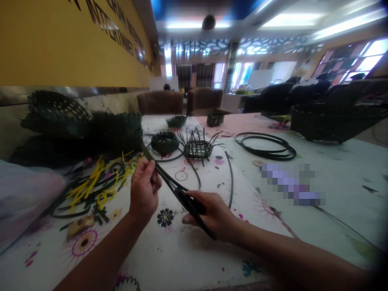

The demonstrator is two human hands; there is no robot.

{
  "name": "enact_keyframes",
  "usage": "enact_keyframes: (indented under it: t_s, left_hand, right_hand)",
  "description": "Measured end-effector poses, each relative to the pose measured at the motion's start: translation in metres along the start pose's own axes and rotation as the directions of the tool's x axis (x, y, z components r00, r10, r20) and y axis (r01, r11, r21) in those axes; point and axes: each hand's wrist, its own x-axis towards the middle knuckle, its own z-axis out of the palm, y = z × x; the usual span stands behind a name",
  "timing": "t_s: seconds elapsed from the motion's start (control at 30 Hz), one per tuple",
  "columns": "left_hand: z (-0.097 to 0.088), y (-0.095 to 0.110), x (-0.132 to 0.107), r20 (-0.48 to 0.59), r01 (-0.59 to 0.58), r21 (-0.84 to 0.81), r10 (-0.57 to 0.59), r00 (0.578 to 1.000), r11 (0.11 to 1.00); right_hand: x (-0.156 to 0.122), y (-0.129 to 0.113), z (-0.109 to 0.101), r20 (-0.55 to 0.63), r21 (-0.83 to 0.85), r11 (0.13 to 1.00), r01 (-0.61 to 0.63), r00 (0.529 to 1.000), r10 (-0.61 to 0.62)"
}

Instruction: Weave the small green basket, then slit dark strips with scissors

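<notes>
My left hand [144,188] is closed, thumb and fingers pinching a dark green flat weaving strip [147,152] that slants down to the right. My right hand [212,212] is wrapped round dark-handled scissors [189,204], whose front end meets the strip in front of my fingers. Just beyond my hands sits a small woven basket with loose upright ends [198,148]. Beside it stands a small round dark green basket [165,142]. A loose strip [231,178] lies curved on the table to the right.
Yellow strips [92,186] and dark offcuts lie left, near a plastic bag [24,198]. Larger woven baskets [118,129] line the left wall. A coiled strip [266,146] and a big basket [333,123] are on the right. Chairs [204,101] stand beyond the flowered tablecloth [169,258].
</notes>
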Motion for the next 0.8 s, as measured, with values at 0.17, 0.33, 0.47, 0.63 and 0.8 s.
enact_keyframes:
  t_s: [0.17,0.33,0.47,0.63,0.8]
  left_hand:
    - [0.001,-0.002,-0.002,0.005,-0.004,-0.001,0.004,1.0,1.0]
    - [0.0,0.0,-0.003,-0.008,0.005,0.005,-0.005,1.0,1.0]
    - [-0.003,0.002,0.0,-0.011,0.009,0.012,-0.009,1.0,1.0]
    - [-0.006,0.007,0.008,-0.053,0.034,0.029,-0.032,0.998,0.999]
    - [-0.004,0.01,0.008,-0.066,0.007,0.022,-0.006,0.998,1.0]
  right_hand:
    - [-0.001,-0.003,0.0,0.032,0.036,0.999,-0.027,0.999,0.025]
    - [-0.001,-0.005,-0.001,0.037,0.052,0.999,0.002,0.999,-0.003]
    - [-0.001,-0.007,-0.003,0.033,0.016,1.0,0.021,0.999,-0.022]
    - [-0.003,-0.01,-0.003,0.045,-0.008,0.999,0.04,0.998,-0.039]
    - [-0.003,-0.005,0.002,-0.002,-0.026,0.998,0.058,0.998,-0.058]
